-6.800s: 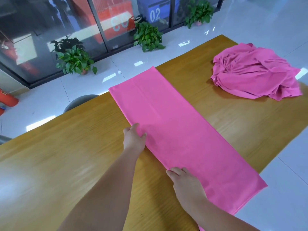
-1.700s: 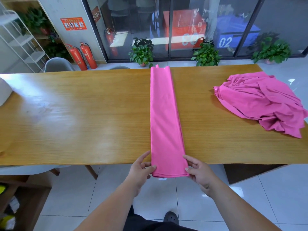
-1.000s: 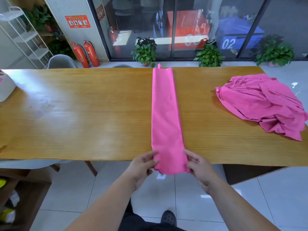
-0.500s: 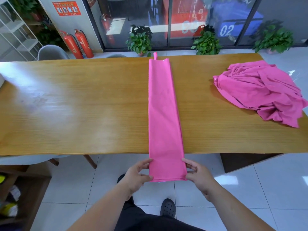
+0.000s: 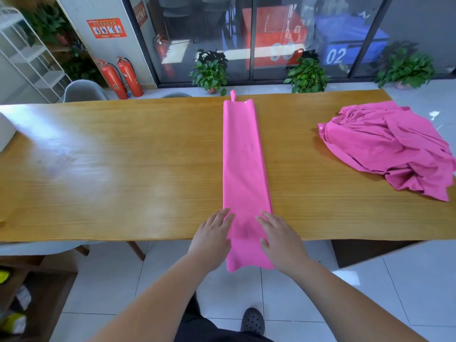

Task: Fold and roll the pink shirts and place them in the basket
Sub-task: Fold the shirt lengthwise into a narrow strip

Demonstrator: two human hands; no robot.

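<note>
Pink folded shirt (image 5: 244, 156) lies as a long narrow strip across the wooden table (image 5: 123, 169), its long axis running from the near edge to the far edge. A small tab (image 5: 233, 95) pokes out at the far end, and the near end hangs over the table's front. The left hand (image 5: 212, 239) and right hand (image 5: 281, 240) rest flat on the strip's two sides, fingers straight, gripping nothing. A crumpled pink shirt (image 5: 387, 149) lies well apart on the right. The frame cuts off a white object (image 5: 6, 134) at the left.
</note>
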